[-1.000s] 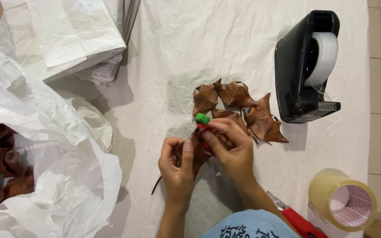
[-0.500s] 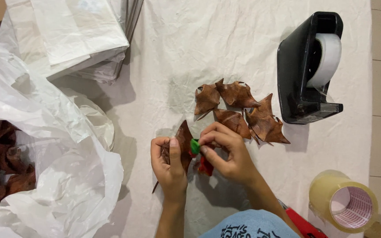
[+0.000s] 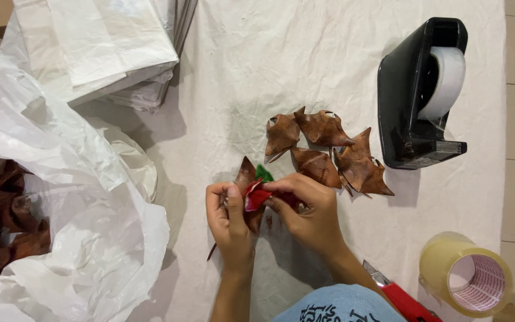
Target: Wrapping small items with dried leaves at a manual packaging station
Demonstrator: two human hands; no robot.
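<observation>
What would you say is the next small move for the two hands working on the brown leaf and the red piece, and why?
Probably press the red piece flat against the brown leaf with the left hand. That thumb already lies on the leaf beside it, while the right hand pinches the red piece with a green bit showing above. Whether anything fastens them yet cannot be seen.

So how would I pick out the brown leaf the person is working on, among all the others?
Start at the black tape dispenser on the white cloth, then go left past the loose cluster of brown leaves. Just below them, the left hand and right hand pinch one leaf between them. It alone is lifted and has red and green bits against it.
</observation>
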